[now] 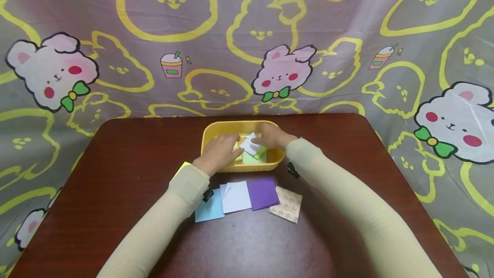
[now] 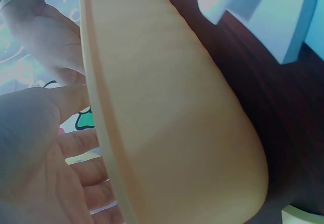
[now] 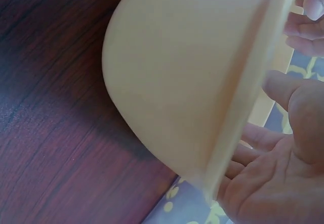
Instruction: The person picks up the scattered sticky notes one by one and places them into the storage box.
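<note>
Both hands reach into a yellow plastic basin (image 1: 247, 167) at the far middle of the table. A small white paper square (image 1: 248, 144) lies tilted inside it, with a bright green piece (image 1: 259, 153) and a pale green piece (image 1: 257, 158) under it. My left hand (image 1: 220, 151) is at the basin's left side, its thumb near the white square. From the right, my right hand (image 1: 272, 135) comes over the rim, thumb beside the same square. In both wrist views the thumb and fingers are spread apart, and the basin wall (image 2: 167, 102) hides the fingertips.
In front of the basin lie a light blue square (image 1: 210, 205), white squares (image 1: 236, 196), a purple square (image 1: 263, 194) and a patterned beige square (image 1: 286, 205). A yellow piece (image 1: 184, 166) shows beside the left sleeve. A cartoon-printed cloth (image 1: 208, 55) hangs behind the brown table (image 1: 135, 175).
</note>
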### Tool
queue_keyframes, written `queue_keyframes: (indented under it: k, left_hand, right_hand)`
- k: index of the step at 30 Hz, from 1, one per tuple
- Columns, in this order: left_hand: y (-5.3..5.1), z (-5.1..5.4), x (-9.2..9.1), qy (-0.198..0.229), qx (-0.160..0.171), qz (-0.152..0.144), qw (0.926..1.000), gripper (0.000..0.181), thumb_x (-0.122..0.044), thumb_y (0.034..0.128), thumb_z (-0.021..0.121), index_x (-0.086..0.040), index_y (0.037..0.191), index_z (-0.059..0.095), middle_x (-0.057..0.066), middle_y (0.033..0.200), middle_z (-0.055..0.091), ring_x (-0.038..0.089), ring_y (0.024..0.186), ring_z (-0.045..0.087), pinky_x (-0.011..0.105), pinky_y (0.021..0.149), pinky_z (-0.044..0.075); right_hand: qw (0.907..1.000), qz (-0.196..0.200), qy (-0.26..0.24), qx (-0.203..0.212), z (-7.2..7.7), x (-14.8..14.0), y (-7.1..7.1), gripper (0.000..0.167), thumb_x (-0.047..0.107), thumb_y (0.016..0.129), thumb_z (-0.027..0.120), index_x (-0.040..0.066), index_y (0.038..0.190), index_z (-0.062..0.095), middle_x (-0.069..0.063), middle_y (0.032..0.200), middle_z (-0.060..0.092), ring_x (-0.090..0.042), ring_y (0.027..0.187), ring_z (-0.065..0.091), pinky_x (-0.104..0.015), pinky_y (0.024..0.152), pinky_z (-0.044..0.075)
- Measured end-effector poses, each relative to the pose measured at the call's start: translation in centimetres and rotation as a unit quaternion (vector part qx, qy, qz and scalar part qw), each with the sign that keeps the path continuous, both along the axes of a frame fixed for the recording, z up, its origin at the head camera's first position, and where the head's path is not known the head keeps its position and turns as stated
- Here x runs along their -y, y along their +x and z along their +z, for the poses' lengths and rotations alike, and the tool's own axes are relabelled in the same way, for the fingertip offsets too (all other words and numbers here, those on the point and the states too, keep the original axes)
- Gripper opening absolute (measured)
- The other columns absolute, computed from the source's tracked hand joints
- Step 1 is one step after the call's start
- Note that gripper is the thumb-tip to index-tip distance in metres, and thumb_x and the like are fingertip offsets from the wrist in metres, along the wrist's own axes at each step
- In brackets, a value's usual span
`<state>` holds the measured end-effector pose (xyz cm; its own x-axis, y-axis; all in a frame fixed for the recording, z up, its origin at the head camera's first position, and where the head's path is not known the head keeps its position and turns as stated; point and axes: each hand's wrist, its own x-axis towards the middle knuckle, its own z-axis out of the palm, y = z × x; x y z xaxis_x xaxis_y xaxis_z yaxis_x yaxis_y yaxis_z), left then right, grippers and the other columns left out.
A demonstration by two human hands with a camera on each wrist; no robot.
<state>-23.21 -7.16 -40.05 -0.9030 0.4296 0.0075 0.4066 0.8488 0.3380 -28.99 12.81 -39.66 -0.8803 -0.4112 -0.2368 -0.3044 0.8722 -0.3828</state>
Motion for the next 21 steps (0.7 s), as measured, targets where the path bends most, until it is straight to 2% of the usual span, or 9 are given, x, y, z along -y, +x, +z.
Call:
queue_keyframes:
  k: [5, 12, 21]
  left_hand:
    - [0.0, -0.2, 0.0, -0.004, -0.001, -0.003, 1.0, 0.042, -0.034, 0.1003, 0.063, -0.007, 0.132, 0.061, 0.016, 0.124, 0.069, 0.034, 0.11, 0.067, 0.048, 0.093, 0.055]
    - [0.0, 0.0, 0.1, -0.001, 0.002, 0.0, 1.0, 0.043, -0.034, 0.1003, 0.063, -0.007, 0.133, 0.061, 0.016, 0.126, 0.069, 0.034, 0.11, 0.067, 0.048, 0.094, 0.055]
    - [0.3, 0.4, 0.3, 0.002, -0.003, -0.002, 1.0, 0.043, -0.035, 0.1001, 0.063, -0.006, 0.132, 0.061, 0.016, 0.124, 0.07, 0.034, 0.108, 0.068, 0.048, 0.093, 0.055]
  right_hand:
    - [0.9999, 0.003, -0.006, -0.01, -0.1, -0.1, 0.2, 0.05, 0.03, 0.1, 0.062, -0.008, 0.133, 0.058, -0.023, 0.135, 0.063, -0.036, 0.127, 0.059, -0.045, 0.113, 0.044]
    - [0.9995, -0.023, -0.015, -0.014, 0.2, -0.1, 0.5, 0.046, 0.032, 0.1, 0.062, -0.003, 0.131, 0.06, -0.019, 0.131, 0.066, -0.033, 0.124, 0.06, -0.046, 0.111, 0.045]
    - [0.9981, -0.026, -0.052, -0.019, 1.2, 0.2, 1.7, 0.051, 0.034, 0.101, 0.061, -0.001, 0.137, 0.056, -0.02, 0.131, 0.065, -0.033, 0.12, 0.063, -0.046, 0.103, 0.052]
